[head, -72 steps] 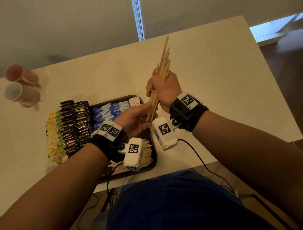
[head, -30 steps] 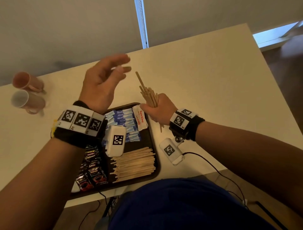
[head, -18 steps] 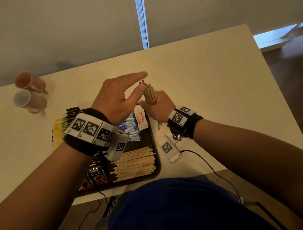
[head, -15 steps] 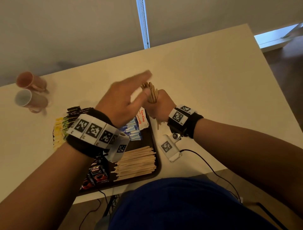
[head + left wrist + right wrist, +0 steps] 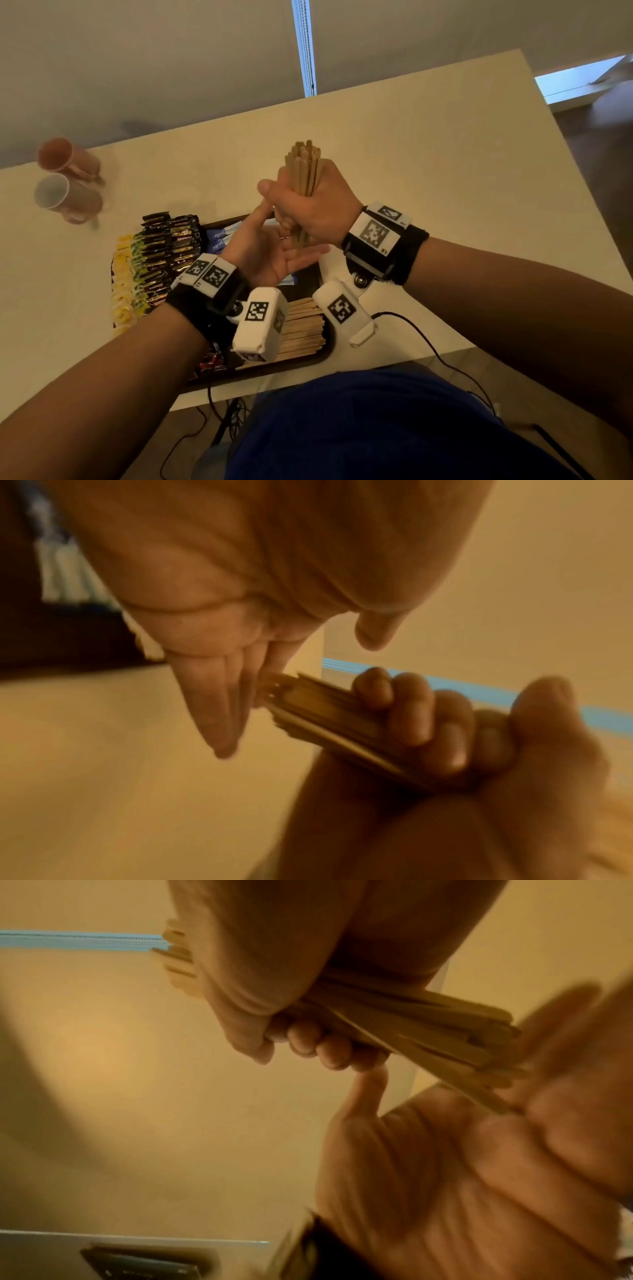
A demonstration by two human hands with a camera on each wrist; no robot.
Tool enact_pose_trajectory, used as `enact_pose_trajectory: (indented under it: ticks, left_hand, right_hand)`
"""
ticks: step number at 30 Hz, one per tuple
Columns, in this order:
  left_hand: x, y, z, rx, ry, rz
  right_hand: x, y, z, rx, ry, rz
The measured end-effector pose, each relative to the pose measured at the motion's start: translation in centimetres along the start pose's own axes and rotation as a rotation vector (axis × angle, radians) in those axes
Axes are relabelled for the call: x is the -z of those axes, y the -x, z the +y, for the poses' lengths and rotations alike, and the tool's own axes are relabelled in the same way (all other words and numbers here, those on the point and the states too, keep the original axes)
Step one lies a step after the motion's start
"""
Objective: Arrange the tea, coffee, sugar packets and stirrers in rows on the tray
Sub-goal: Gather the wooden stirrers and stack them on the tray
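My right hand [image 5: 308,209] grips a bundle of wooden stirrers [image 5: 303,171] upright above the dark tray [image 5: 308,358]; its curled fingers show in the right wrist view around the stirrers [image 5: 428,1031]. My left hand [image 5: 274,257] lies open, palm up, under the bundle, and the lower stirrer ends [image 5: 308,707] touch its palm. On the tray lie a row of stirrers [image 5: 303,329], blue sugar packets [image 5: 219,238], dark coffee packets [image 5: 171,246] and yellow-green tea packets [image 5: 125,284].
Two pink cups [image 5: 68,181] lie on their sides at the table's far left. A black cable [image 5: 428,346] runs off the near table edge on the right. Bare table top [image 5: 445,171] stretches right of the tray.
My left hand came down from above the bundle and turned palm up beneath it. The right hand lifted the stirrers a little, now evened into a tighter bundle.
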State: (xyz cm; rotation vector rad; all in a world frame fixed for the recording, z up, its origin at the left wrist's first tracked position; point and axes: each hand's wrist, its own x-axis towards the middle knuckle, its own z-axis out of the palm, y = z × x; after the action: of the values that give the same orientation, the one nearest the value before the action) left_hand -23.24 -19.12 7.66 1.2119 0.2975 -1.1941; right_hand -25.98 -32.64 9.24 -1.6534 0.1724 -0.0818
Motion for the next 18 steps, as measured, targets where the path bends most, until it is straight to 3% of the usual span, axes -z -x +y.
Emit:
enact_pose_trajectory:
  ticks: [2,5,8,11,15,18]
  left_hand:
    - [-0.5,0.1,-0.1,-0.099,0.16,-0.029]
    - [-0.9,-0.2,-0.7,-0.161,0.209,-0.043]
    - [0.3,0.1,-0.2,-0.167,-0.028,0.01]
    - [2.2,1.5,0.7,-0.211,-0.234,0.147]
    - [4.6,4.1,1.8,-0.602,-0.342,0.074]
    - [5.4,5.7,2.5,-0.88,-0.667,0.025]
  right_hand:
    - [-0.5,0.2,0.1,0.034,0.049,-0.017]
    - [-0.8,0.5,0.3,0.061,0.119,-0.071]
    - [-1.1,0.7,0.2,0.053,0.129,-0.097]
    - [-1.8,1.2,1.0,0.027,0.118,-0.092]
    - [-3.8,1.6,3.1,-0.09,0.232,-0.136]
    - [-6.4,1.8,3.4,-0.145,0.269,-0.165]
